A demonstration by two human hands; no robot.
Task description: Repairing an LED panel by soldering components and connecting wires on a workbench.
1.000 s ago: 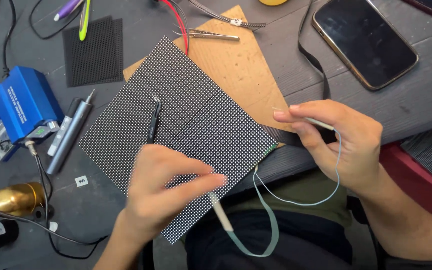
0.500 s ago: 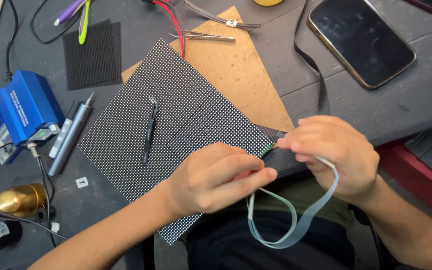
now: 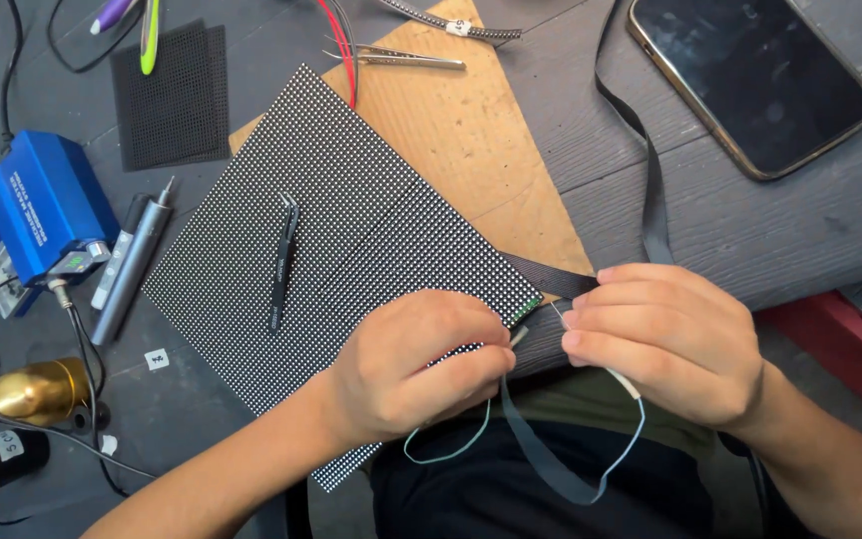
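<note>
Nearest me, a thin pale blue-green cable [image 3: 511, 454] loops down over my lap, hanging from both hands. My left hand [image 3: 421, 364] has its grip pinched shut on one end of that cable, thumb against forefinger, right at the near corner of the black dotted panel [image 3: 351, 240]. My right hand [image 3: 665, 339] sits just beside it, fingers curled closed around the cable's other run, the white sleeved part showing under my palm; its fingertips almost touch my left thumb. A flat black ribbon [image 3: 650, 190] runs under my right fingers and away across the surface [image 3: 810, 230].

Farther out, the panel lies flat and skewed, partly over a brown board [image 3: 471, 130], with black tweezers [image 3: 281, 265] resting on it. To the left are a blue box [image 3: 42, 205] and a grey pen-shaped tool [image 3: 132, 265]. Farthest right lies a dark phone [image 3: 750, 75].
</note>
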